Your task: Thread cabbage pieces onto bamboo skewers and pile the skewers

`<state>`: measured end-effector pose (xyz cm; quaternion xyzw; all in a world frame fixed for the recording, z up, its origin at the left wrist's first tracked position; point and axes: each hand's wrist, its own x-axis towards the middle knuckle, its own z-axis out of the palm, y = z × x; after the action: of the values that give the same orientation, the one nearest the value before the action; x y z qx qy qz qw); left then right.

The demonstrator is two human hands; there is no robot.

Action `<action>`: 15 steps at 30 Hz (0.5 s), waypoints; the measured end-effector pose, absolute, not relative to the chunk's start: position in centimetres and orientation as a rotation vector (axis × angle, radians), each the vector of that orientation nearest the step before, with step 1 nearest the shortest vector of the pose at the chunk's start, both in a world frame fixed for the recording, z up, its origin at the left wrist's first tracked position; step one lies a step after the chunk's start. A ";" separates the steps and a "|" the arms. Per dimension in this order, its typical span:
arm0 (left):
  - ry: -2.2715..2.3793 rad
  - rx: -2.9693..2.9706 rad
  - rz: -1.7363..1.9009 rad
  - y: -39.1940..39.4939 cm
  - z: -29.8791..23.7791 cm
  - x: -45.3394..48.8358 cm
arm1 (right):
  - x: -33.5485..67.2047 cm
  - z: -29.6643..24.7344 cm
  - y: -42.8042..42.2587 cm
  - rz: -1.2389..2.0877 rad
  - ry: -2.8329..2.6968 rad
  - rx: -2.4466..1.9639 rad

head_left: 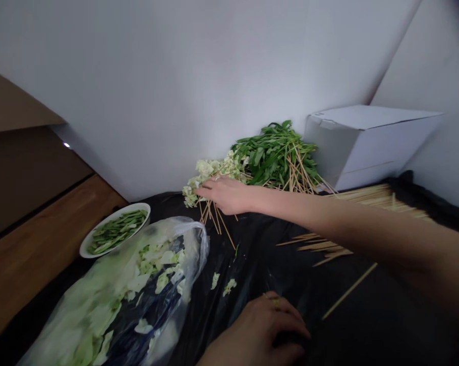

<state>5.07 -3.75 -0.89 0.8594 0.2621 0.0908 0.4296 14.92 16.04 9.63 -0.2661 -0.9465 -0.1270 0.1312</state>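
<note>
My right hand (229,194) reaches far out over the pale cabbage skewers (210,170) by the wall. Its fingers lie stretched across the pale leaf pieces, and bare stick ends poke out below the palm. I see nothing gripped in it. Close to me, my left hand (263,323) rests low over the black plastic sheet (252,269), fingers bent and thumb apart from them, with no object showing between. Left of it lies a clear plastic bag (201,239) with torn cabbage leaves (163,282) inside. Skewered leafy greens (271,152) are heaped beyond my right forearm.
A white bowl (147,213) of cut green vegetables stands at the left. Loose bamboo sticks (367,195) lie at the right, with one single stick (349,291) nearer me. A white box (385,147) sits against the wall; a cardboard box (27,168) is at far left.
</note>
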 end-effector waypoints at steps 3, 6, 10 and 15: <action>0.609 2.245 0.236 -3.8 -1.1 5.3 | 19.8 10.8 14.0 -0.306 -2.734 -0.796; 0.562 2.373 0.233 -4.0 -1.5 5.5 | 25.7 9.9 12.0 -0.230 -2.802 -0.919; 0.552 2.465 0.258 -4.3 -1.8 5.7 | 33.1 6.3 9.8 -0.122 -2.879 -1.258; 0.566 2.418 0.250 -4.4 -1.2 5.7 | 37.9 2.0 7.4 -0.006 -2.892 -1.571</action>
<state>5.69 -4.45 -1.21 0.9187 0.2150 0.0949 0.3173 37.86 7.44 2.04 -0.4759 -0.8763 -0.0018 -0.0747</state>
